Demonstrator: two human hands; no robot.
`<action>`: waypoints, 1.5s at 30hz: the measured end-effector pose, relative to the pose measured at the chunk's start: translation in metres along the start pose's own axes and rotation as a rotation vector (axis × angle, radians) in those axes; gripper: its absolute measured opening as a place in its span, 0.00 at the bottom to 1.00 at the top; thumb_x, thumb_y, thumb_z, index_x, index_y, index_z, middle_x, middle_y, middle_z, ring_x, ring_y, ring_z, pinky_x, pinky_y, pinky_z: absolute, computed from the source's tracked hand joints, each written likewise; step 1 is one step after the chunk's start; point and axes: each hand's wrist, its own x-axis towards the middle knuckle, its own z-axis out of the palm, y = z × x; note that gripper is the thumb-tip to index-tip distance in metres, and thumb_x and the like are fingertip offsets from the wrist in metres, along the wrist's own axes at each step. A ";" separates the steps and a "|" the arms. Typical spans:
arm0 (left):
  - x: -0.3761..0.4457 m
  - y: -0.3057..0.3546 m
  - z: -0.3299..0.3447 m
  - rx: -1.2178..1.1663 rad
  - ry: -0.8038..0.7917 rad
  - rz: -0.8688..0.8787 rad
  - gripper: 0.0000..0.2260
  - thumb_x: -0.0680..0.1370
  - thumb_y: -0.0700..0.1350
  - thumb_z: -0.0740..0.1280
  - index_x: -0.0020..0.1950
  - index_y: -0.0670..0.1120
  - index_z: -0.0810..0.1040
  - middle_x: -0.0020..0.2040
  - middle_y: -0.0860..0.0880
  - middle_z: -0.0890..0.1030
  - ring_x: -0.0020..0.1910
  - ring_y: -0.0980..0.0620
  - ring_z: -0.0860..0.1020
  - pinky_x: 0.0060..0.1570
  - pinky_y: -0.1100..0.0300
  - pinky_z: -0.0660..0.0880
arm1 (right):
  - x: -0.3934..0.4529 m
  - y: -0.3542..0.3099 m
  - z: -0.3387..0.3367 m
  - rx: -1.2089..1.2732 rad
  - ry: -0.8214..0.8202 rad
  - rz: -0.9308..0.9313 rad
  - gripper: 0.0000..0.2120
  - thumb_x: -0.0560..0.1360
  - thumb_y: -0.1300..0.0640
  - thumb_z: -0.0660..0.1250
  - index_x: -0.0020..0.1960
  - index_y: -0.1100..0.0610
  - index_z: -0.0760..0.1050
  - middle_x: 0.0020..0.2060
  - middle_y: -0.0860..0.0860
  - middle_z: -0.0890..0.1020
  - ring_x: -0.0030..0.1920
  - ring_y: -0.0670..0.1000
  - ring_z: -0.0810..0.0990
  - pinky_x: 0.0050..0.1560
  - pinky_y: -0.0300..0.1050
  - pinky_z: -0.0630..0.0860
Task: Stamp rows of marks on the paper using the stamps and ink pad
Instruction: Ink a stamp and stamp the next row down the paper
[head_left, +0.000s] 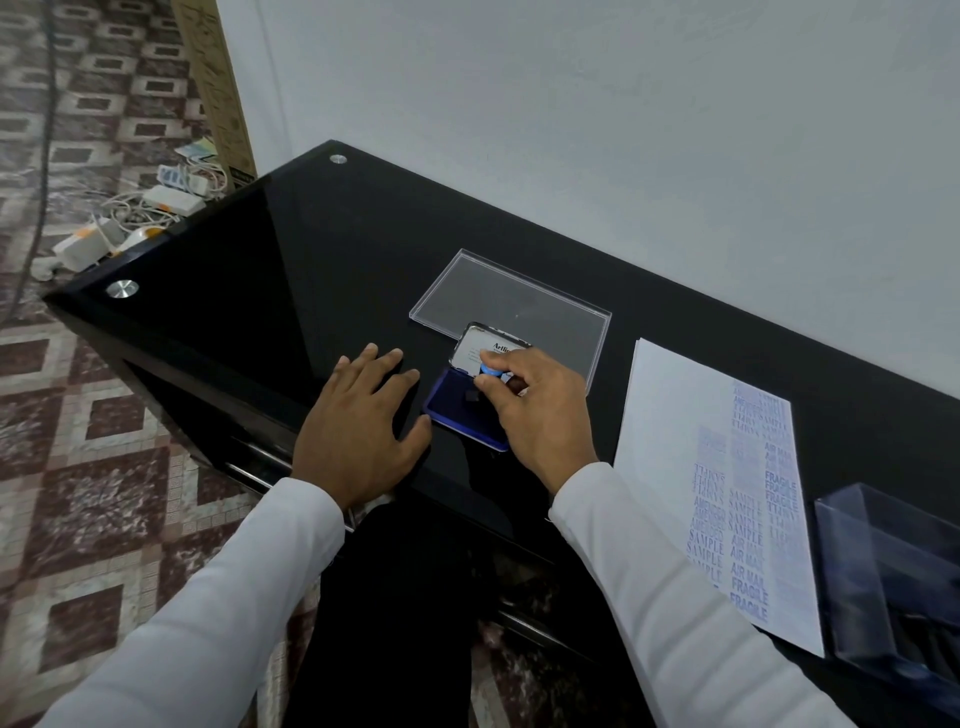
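A blue ink pad (454, 402) lies open on the black glass table (270, 270), its lid (491, 348) tilted up behind it. My right hand (540, 410) pinches a small stamp with a blue top (490, 370) and holds it down on the pad. My left hand (358, 431) rests flat on the table just left of the pad, its fingers spread and the thumb by the pad's edge. To the right lies a white paper (670, 431) with columns of blue stamped words.
A clear plastic lid (514, 296) lies behind the ink pad. A clear plastic box (893, 582) holding dark items stands at the right edge, partly over the paper. The wall runs along the table's far side. Cables and adapters (135, 218) lie on the floor at left.
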 end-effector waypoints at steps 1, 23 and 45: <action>0.000 0.000 0.000 0.000 -0.002 -0.002 0.31 0.76 0.65 0.54 0.74 0.51 0.72 0.77 0.48 0.67 0.79 0.47 0.59 0.78 0.49 0.48 | 0.000 0.000 0.000 0.003 -0.002 0.002 0.14 0.75 0.56 0.73 0.60 0.55 0.82 0.55 0.50 0.84 0.53 0.47 0.81 0.59 0.45 0.79; 0.001 0.000 0.001 0.002 -0.014 -0.011 0.32 0.76 0.66 0.53 0.75 0.52 0.71 0.78 0.48 0.66 0.80 0.47 0.58 0.78 0.49 0.49 | -0.002 0.004 0.000 0.006 -0.027 -0.011 0.09 0.74 0.56 0.74 0.54 0.54 0.83 0.51 0.47 0.83 0.48 0.45 0.80 0.53 0.42 0.80; 0.001 0.000 0.001 0.009 -0.011 -0.007 0.32 0.76 0.66 0.52 0.74 0.51 0.71 0.78 0.48 0.67 0.79 0.47 0.58 0.78 0.48 0.50 | -0.001 0.005 -0.003 0.021 -0.032 0.002 0.12 0.73 0.56 0.75 0.57 0.53 0.83 0.50 0.45 0.83 0.45 0.38 0.79 0.46 0.23 0.72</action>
